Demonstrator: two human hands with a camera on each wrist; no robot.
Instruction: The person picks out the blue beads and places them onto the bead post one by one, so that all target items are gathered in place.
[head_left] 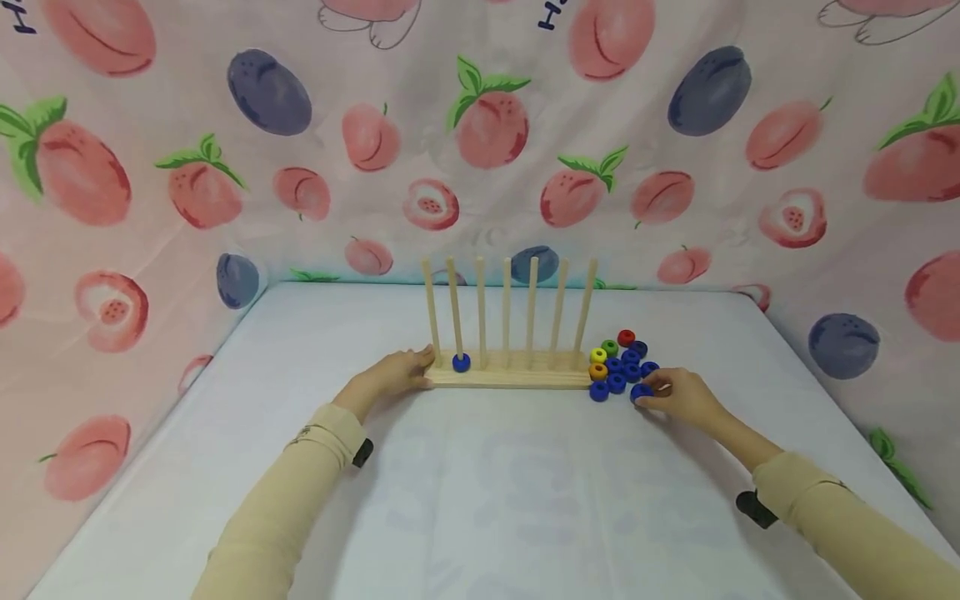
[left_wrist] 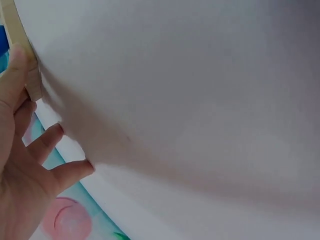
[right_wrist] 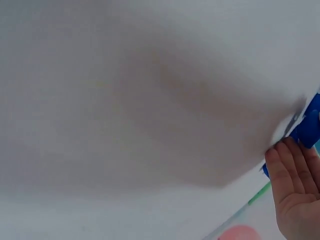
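Note:
A wooden peg stand (head_left: 510,379) with several upright dowels stands toward the back of the table. One blue bead (head_left: 461,362) sits low on its second dowel from the left. My left hand (head_left: 396,372) holds the stand's left end; in the left wrist view, the thumb lies on the wooden base (left_wrist: 19,35) and the other fingers spread beyond its end. At the right, my right hand (head_left: 684,397) pinches another blue bead (head_left: 641,393) between thumb and fingers, at the near edge of a bead cluster. Blue also shows by the right fingertips (right_wrist: 286,145) in the right wrist view.
Several loose blue beads (head_left: 617,382) lie beside the stand's right end. Among them are a red bead (head_left: 626,337), a green bead (head_left: 610,347), a yellow bead (head_left: 597,356) and an orange bead (head_left: 597,372). A fruit-print cloth (head_left: 465,225) hangs behind the white table (head_left: 487,483).

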